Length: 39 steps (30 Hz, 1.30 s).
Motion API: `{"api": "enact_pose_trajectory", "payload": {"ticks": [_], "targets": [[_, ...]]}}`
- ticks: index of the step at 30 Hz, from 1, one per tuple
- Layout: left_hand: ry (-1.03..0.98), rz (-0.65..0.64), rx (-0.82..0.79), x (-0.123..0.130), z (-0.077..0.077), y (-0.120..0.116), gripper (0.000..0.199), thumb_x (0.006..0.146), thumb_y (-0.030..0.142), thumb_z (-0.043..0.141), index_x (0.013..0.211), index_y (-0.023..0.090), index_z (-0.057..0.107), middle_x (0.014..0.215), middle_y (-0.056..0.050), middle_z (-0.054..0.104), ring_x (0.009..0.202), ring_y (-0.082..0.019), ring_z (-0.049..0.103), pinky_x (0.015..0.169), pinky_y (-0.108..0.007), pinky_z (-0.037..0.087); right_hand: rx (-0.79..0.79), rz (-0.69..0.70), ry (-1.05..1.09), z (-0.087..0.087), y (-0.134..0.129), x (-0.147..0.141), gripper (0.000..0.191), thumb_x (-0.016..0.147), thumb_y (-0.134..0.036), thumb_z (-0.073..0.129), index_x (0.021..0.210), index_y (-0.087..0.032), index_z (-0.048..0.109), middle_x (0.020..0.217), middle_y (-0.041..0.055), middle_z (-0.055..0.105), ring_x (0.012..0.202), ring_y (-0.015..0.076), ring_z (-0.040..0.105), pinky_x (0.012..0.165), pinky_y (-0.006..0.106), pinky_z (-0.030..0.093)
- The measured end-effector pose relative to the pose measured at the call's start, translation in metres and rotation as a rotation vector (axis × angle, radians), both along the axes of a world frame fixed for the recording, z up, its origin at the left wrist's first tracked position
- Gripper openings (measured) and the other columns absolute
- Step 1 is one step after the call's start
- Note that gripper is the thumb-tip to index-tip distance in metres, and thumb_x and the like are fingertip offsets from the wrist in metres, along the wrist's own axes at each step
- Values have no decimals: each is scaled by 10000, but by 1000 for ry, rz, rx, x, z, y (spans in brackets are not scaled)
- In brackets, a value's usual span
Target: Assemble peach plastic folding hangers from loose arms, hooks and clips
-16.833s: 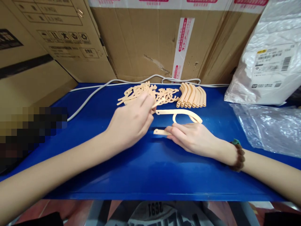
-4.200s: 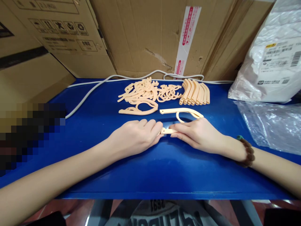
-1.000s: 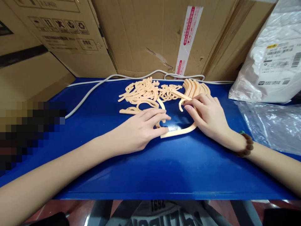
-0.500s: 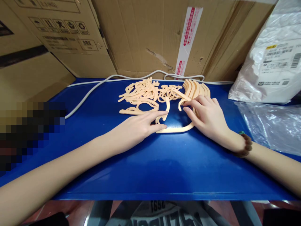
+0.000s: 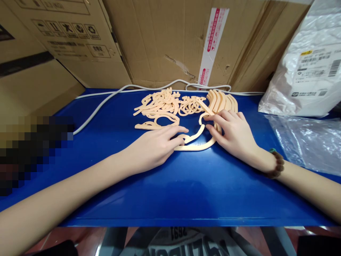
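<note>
A beige folding clothes hanger (image 5: 195, 147), in loose parts, lies on the blue table between my hands. Its long curved piece runs along the front, and a smaller curved arm (image 5: 197, 133) sits above it, slanting up to the right. My left hand (image 5: 160, 144) has thumb and index finger around the left end of these pieces. My right hand (image 5: 233, 131) curls over the right side, fingertips at a hook piece (image 5: 200, 119) and a straight bar; its palm hides part of the long piece.
Behind lie a tangled pile of hanger arms (image 5: 160, 104), a heap of hooks (image 5: 191, 105) and a neat row of curved pieces (image 5: 222, 99). A white cable (image 5: 99, 104) crosses the back. Cardboard boxes (image 5: 165, 42) wall the rear; a white plastic parcel (image 5: 301, 78) stands right.
The smaller curved arm has swung from pointing upward to slanting right, its free end now near the hook piece. My left hand has shifted slightly left; the right hand has barely moved.
</note>
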<state>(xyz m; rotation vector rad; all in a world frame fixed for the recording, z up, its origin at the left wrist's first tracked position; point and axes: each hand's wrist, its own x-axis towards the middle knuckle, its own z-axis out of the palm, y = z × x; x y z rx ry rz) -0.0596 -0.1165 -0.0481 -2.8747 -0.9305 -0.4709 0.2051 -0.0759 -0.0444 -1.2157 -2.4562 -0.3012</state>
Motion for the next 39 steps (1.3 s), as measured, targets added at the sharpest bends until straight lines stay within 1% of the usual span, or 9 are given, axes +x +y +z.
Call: {"api": "enact_pose_trajectory", "payload": {"ticks": [4, 8, 13, 17, 22, 27, 30, 35, 39], "targets": [[-24, -23, 15, 2, 2, -2, 247, 1002, 185, 389, 1036, 128, 627, 1218, -125, 637, 1101, -235, 616, 928, -361, 522, -2, 14, -24, 0, 0, 0, 267, 979, -318, 478, 1135, -200, 659, 999, 91, 667, 923, 255, 589, 791, 383, 356], [-32, -30, 17, 1, 1, -1, 220, 1004, 281, 457, 1029, 147, 630, 1201, -107, 642, 1109, -239, 612, 912, -359, 518, -12, 36, -27, -1, 1, 0, 262, 979, -301, 477, 1140, -194, 655, 1005, 91, 665, 926, 252, 588, 794, 385, 361], [-45, -34, 51, 1, -4, 0, 222, 1018, 252, 438, 1050, 149, 632, 1204, -90, 647, 1114, -235, 616, 918, -360, 519, -45, 157, -4, -3, 2, 1, 245, 982, -222, 458, 1136, -187, 645, 1033, 89, 651, 980, 242, 573, 823, 367, 382], [-55, -55, 37, 1, -4, 0, 216, 1014, 222, 442, 1087, 130, 622, 1213, -91, 650, 1083, -227, 632, 875, -335, 543, -34, 238, 0, -5, 2, 1, 223, 968, -172, 460, 1105, -180, 636, 1009, 75, 644, 963, 234, 563, 821, 360, 386], [-58, -65, 25, 0, -4, -1, 228, 1014, 196, 430, 1124, 122, 615, 1239, -95, 645, 1094, -233, 631, 887, -343, 547, -40, 268, 7, -7, 3, 1, 211, 968, -174, 468, 1112, -181, 623, 1018, 71, 641, 966, 233, 558, 826, 366, 388], [-53, -75, 4, -1, -6, 0, 254, 1001, 149, 442, 1207, 145, 589, 1296, -82, 626, 1157, -235, 606, 954, -355, 528, -30, 294, -1, -8, 3, 1, 200, 980, -170, 438, 1088, -171, 607, 1027, 83, 642, 943, 231, 557, 823, 363, 390], [-49, -74, -8, -1, -6, 0, 267, 990, 119, 449, 1217, 149, 586, 1304, -76, 624, 1176, -240, 600, 996, -378, 510, -44, 301, 1, -8, 4, 1, 189, 981, -173, 433, 1072, -172, 597, 1030, 86, 638, 948, 231, 556, 824, 359, 392], [-57, -80, -16, 1, -3, 0, 274, 996, 126, 433, 1222, 139, 587, 1277, -84, 639, 1134, -225, 620, 947, -355, 532, -54, 347, -9, -7, 4, 0, 192, 969, -145, 436, 1072, -171, 596, 1029, 77, 634, 949, 220, 559, 813, 351, 383], [-86, -101, 32, 4, 0, -1, 280, 996, 130, 435, 1235, 136, 581, 1272, -91, 636, 1180, -225, 587, 1033, -378, 471, -45, 387, -17, -5, 4, 0, 195, 950, -109, 441, 1054, -169, 595, 1019, 67, 630, 934, 210, 559, 794, 349, 366]]}}
